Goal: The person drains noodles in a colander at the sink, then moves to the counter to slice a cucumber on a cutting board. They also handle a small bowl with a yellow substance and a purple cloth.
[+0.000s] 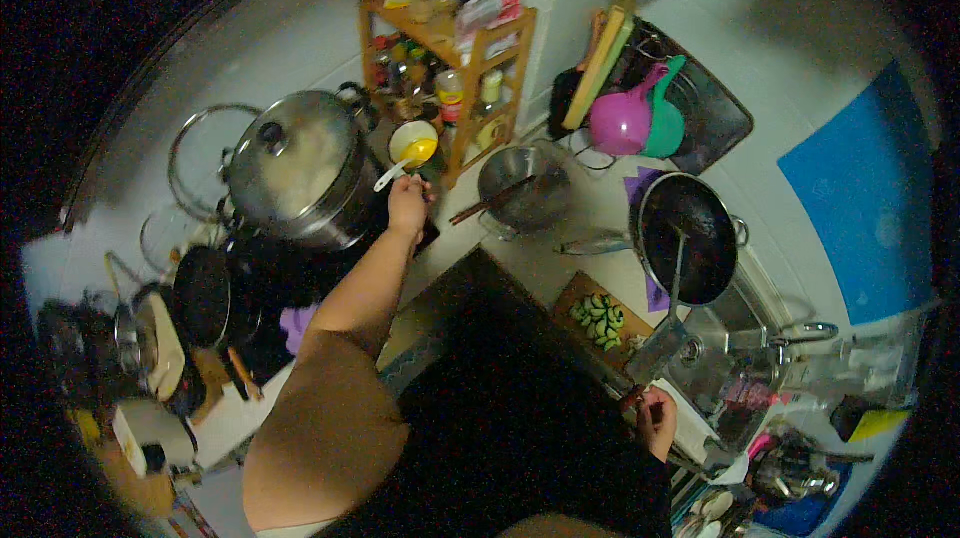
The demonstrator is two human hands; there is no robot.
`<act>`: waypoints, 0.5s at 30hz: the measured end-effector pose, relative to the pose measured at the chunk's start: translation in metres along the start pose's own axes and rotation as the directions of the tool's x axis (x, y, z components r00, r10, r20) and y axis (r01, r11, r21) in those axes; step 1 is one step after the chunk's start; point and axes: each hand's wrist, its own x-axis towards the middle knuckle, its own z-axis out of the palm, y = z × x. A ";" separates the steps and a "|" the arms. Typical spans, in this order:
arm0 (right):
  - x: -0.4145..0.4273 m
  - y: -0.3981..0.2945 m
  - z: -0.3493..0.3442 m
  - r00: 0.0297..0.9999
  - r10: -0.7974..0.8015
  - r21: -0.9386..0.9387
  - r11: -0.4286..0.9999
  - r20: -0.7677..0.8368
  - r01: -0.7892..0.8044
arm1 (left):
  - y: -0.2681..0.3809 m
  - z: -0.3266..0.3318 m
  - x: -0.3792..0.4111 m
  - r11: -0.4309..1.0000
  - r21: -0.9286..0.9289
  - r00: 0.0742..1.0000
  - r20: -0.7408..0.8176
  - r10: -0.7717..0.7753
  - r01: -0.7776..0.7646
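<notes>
My left hand (409, 208) reaches out to the near side of a small bowl (403, 134) holding yellow liquid. A white spoon (390, 175) rests in it, its handle over the rim beside my fingers. Blur hides whether those fingers grip the bowl or the spoon. Low on the right, my right hand (658, 419) curls at the dark reddish handle of what looks like a cleaver (654, 354), its broad grey blade pointing away from me. Near the blade, cut green-and-white vegetable pieces (600, 319) lie on a wooden cutting board (564, 296).
Left stands a lidded steel pot (292, 155). A wooden spice rack (471, 87) rises behind the bowl. Chopsticks (491, 200) lie across a metal bowl (544, 200). The wok (690, 226) holds a long-handled utensil, beside the steel sink (720, 358). Pink (621, 121) and green ladles (667, 125) sit behind.
</notes>
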 end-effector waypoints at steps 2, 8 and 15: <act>0.010 0.005 -0.009 0.988 -0.110 -0.058 0.991 0.105 0.116 | 0.017 -0.016 -0.043 0.992 0.124 0.999 0.032 0.009 -0.013; 0.054 -0.017 0.006 0.811 -0.008 -0.385 0.878 0.585 0.286 | 0.053 -0.096 -0.182 0.974 0.223 0.999 0.053 0.011 -0.023; 0.034 -0.026 0.090 0.728 -0.023 -0.222 0.945 0.685 0.239 | 0.070 -0.183 -0.333 0.946 0.296 0.977 -0.197 -0.078 0.136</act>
